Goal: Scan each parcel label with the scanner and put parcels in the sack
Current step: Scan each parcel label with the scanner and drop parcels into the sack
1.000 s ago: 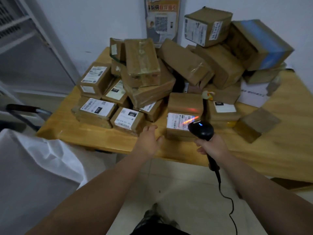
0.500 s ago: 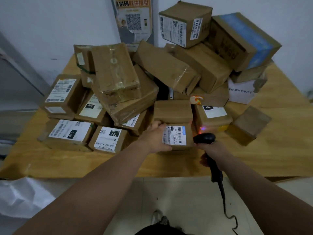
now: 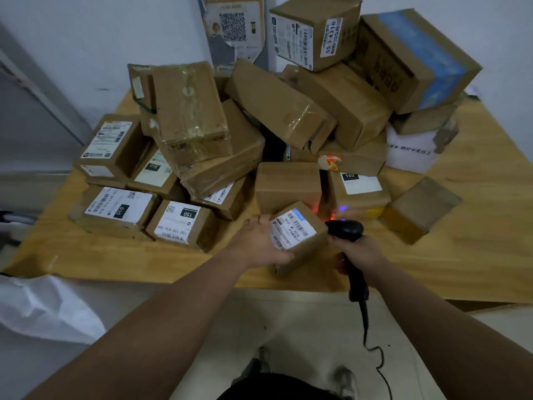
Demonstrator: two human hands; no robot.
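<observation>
Head view. Over the near edge of the wooden table (image 3: 461,255), a small cardboard parcel (image 3: 305,249), tilted, with its white label (image 3: 292,230) facing up, the print too blurred to read. Gripped on its left side by the left hand (image 3: 259,243), fingers and thumb curled round the box, the tips partly hidden. Just to the right, at the same table edge, the black scanner (image 3: 346,230), clamped in the right hand (image 3: 360,252), fingers wrapped round the handle. Further in on the table, red and blue glow on the box marked 102 (image 3: 357,197). Behind that, heaped parcels (image 3: 288,111), many labels turned away. Left of the table, a white sack (image 3: 43,307), cut off by the frame.
</observation>
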